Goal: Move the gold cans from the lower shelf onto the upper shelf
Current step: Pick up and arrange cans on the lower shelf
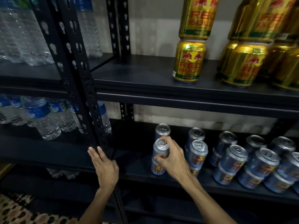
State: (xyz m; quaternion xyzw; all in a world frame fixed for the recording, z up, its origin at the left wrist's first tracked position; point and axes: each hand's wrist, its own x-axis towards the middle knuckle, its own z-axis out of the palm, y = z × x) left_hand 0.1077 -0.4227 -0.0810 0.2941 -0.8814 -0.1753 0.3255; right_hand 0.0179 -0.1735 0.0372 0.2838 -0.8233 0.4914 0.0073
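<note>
Gold cans stand on the upper shelf (pixel 145 78): one stack of two, a lower gold can (pixel 188 60) with another gold can (pixel 198 16) on top, and several blurred gold cans (pixel 246 62) at the right. The lower shelf (pixel 137 168) carries several stacked blue-silver cans (pixel 233 160). My right hand (pixel 171 156) grips the top blue-silver can (pixel 160 150) of the leftmost front stack. My left hand (pixel 105 168) rests on the black upright post (pixel 84 81), fingers straight, thumb on the post's right side. No gold can shows on the lower shelf.
Clear water bottles (pixel 40 117) with blue labels fill the left rack on two levels. A black beam (pixel 194 101) fronts the upper shelf. A patterned floor mat (pixel 19 210) lies at the lower left.
</note>
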